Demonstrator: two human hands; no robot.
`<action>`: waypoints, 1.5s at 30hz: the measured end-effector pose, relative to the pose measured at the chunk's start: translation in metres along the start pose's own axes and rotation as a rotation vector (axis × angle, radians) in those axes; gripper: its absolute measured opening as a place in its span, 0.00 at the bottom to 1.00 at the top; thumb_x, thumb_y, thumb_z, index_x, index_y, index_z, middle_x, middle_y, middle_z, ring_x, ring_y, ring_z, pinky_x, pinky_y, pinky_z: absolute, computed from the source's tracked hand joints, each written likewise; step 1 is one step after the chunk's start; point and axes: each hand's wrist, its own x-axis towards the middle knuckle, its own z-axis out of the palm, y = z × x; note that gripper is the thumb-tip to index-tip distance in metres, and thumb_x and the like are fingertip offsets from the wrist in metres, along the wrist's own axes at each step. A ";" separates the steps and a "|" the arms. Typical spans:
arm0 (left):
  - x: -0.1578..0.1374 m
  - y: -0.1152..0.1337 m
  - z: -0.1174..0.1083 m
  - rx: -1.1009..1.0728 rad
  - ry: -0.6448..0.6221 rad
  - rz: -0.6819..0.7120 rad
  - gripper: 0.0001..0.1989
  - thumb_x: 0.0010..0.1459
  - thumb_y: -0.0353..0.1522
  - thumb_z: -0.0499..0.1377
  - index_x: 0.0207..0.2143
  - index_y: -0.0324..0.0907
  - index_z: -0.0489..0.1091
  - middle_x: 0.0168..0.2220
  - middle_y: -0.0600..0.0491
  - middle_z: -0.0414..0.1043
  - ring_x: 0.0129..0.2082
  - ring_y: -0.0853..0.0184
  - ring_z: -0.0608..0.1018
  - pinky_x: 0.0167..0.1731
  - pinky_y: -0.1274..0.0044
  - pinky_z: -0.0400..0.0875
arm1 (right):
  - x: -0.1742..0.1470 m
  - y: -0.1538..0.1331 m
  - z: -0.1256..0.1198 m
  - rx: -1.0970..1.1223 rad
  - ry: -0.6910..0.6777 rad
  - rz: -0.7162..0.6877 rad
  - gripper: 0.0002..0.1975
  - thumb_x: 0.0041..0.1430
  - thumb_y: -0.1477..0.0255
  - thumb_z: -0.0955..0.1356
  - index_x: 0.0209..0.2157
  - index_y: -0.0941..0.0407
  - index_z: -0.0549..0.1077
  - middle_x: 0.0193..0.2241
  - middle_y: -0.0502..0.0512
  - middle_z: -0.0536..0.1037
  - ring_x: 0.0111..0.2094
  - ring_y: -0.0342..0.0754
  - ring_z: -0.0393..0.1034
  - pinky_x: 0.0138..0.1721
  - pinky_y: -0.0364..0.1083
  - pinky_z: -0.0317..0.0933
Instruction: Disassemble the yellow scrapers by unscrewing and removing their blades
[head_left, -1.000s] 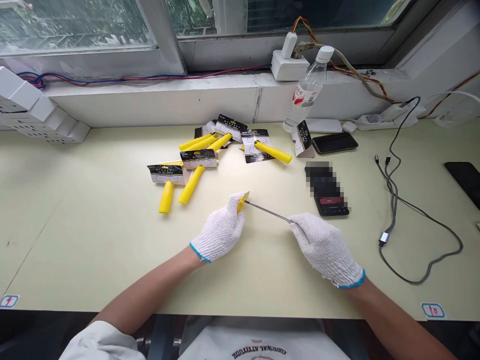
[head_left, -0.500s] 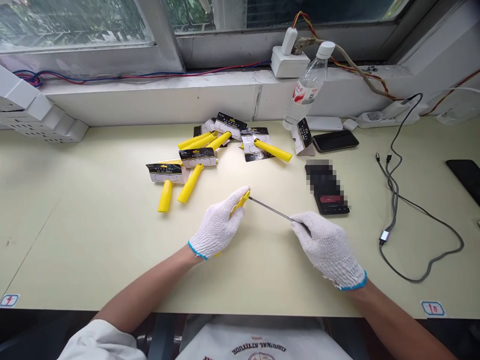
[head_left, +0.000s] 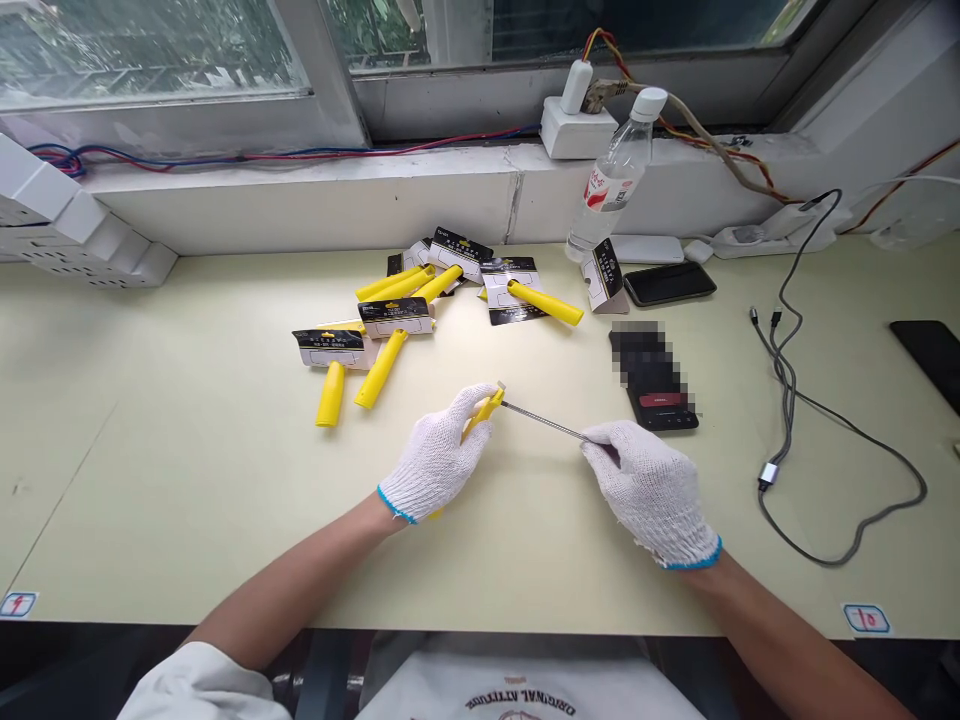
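Gripping a yellow tool [head_left: 490, 406] near the centre of the frame, a gloved left hand [head_left: 435, 458] holds its fingers closed about the handle, seemingly to steady the head against a thin metal shaft [head_left: 544, 421]. The gloved right hand [head_left: 646, 492], right of centre, pinches the shaft's right end, perhaps for control. The tool's long axis slants from lower left to upper right, head pointing up and right; the shaft meets it crosswise, tip aimed left and slightly up. Carded yellow handles [head_left: 381, 370] lie at upper centre, apparently placed to leave working room.

Capped bottle [head_left: 609, 190] stands; grey cable [head_left: 768, 474] lies looped.
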 end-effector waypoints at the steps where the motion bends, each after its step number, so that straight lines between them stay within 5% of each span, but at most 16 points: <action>1: 0.000 0.000 0.001 -0.007 -0.004 -0.002 0.24 0.74 0.34 0.59 0.70 0.52 0.70 0.36 0.57 0.84 0.24 0.66 0.79 0.35 0.73 0.77 | 0.000 0.000 0.001 -0.005 0.017 0.000 0.10 0.76 0.70 0.67 0.43 0.52 0.82 0.40 0.55 0.89 0.39 0.55 0.84 0.40 0.51 0.67; 11: -0.003 0.002 0.004 -0.026 -0.008 -0.012 0.25 0.74 0.35 0.58 0.71 0.50 0.68 0.45 0.52 0.88 0.24 0.65 0.82 0.35 0.73 0.78 | 0.001 0.008 0.021 -0.093 0.031 -0.068 0.12 0.76 0.70 0.67 0.35 0.52 0.77 0.32 0.56 0.84 0.31 0.52 0.77 0.35 0.50 0.61; 17: -0.003 0.000 0.005 -0.001 0.013 0.014 0.25 0.74 0.34 0.57 0.71 0.51 0.68 0.44 0.54 0.88 0.22 0.68 0.78 0.33 0.75 0.74 | 0.003 0.009 0.023 -0.033 -0.022 -0.173 0.15 0.82 0.65 0.65 0.51 0.54 0.83 0.45 0.59 0.91 0.41 0.56 0.86 0.45 0.52 0.72; 26: -0.004 -0.003 0.007 0.111 0.050 0.065 0.26 0.74 0.32 0.58 0.71 0.53 0.68 0.41 0.57 0.86 0.22 0.68 0.75 0.33 0.75 0.71 | 0.004 0.001 0.015 0.131 -0.052 -0.029 0.09 0.77 0.68 0.69 0.43 0.52 0.84 0.40 0.56 0.89 0.40 0.55 0.83 0.44 0.53 0.72; 32: -0.005 -0.003 0.007 0.126 0.037 0.064 0.26 0.74 0.32 0.58 0.71 0.53 0.68 0.43 0.55 0.87 0.22 0.68 0.74 0.34 0.75 0.72 | 0.009 -0.005 0.013 0.162 -0.045 0.038 0.10 0.71 0.69 0.73 0.32 0.51 0.75 0.30 0.51 0.81 0.32 0.51 0.77 0.37 0.50 0.66; 39: -0.005 -0.003 0.007 0.120 0.033 0.060 0.26 0.74 0.32 0.58 0.72 0.53 0.68 0.42 0.56 0.87 0.22 0.68 0.74 0.34 0.75 0.71 | 0.013 -0.001 0.016 0.210 -0.088 -0.050 0.08 0.77 0.66 0.69 0.48 0.53 0.81 0.38 0.56 0.86 0.38 0.54 0.82 0.43 0.52 0.72; 45: -0.005 -0.002 0.008 0.142 0.030 0.062 0.27 0.74 0.33 0.58 0.72 0.53 0.68 0.41 0.56 0.87 0.23 0.67 0.75 0.33 0.75 0.72 | 0.012 -0.006 0.016 0.127 -0.054 -0.102 0.10 0.77 0.70 0.68 0.40 0.53 0.81 0.37 0.56 0.85 0.39 0.54 0.80 0.44 0.52 0.69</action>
